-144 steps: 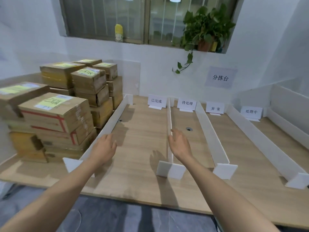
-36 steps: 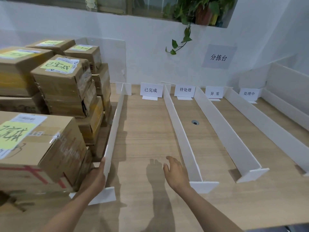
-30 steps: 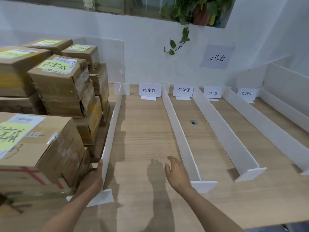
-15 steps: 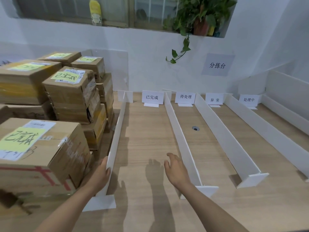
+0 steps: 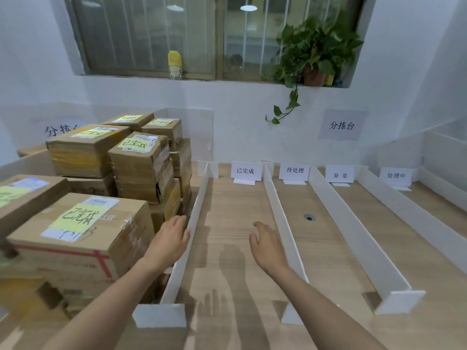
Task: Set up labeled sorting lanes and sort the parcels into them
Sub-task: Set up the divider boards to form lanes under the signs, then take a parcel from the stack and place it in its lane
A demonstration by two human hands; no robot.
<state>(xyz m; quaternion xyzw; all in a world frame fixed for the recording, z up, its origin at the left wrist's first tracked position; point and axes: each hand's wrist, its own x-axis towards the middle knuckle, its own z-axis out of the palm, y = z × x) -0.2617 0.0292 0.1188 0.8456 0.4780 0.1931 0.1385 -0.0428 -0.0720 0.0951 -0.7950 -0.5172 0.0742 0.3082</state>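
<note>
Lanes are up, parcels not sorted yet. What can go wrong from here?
1. The left hand lies against the thin leftmost divider. A push may shift or tip it, narrowing the 已完成 lane.
2. The parcel stack sits tight beside that divider. Pulling out a lower box could topple the upper ones onto it.
3. The readable parcel notes say 已完成, so that one lane may overfill.
</note>
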